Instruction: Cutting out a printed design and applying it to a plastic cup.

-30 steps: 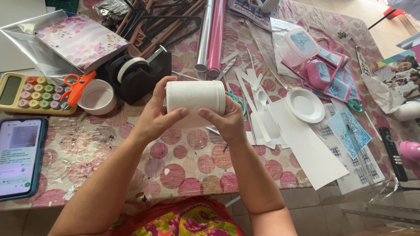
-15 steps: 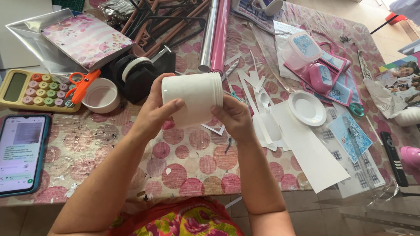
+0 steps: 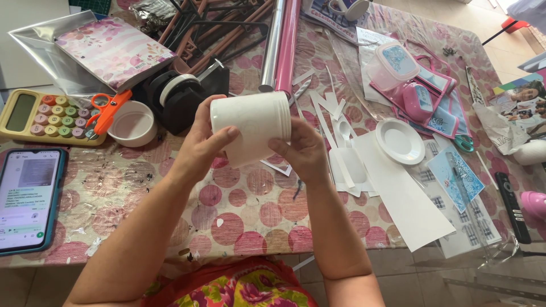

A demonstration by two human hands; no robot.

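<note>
White plastic jar [image 3: 253, 128], lying on its side in the air, gripped by both my hands above the pink-dotted tablecloth [image 3: 239, 210]. Left hand [image 3: 199, 145] wraps the closed end, thumb across the front wall. Right hand [image 3: 304, 150] clamps the threaded open end, fingers curled over the rim. Jar tilted, open end slightly higher.

Just beyond the left hand: black tape dispenser [image 3: 179, 96], touching nothing I hold. Left of that, a small white lid [image 3: 132, 124] with orange scissors [image 3: 111, 108] resting partly on a pastel-keyed calculator [image 3: 48, 116]. Phone [image 3: 25, 199] well off to the left of my forearm. Right of the right hand: white paper strips [image 3: 406, 202], a white spoon [image 3: 344, 131], a small white plate [image 3: 400, 141]. Beyond the jar, silver and pink foil rolls [image 3: 281, 45].
</note>
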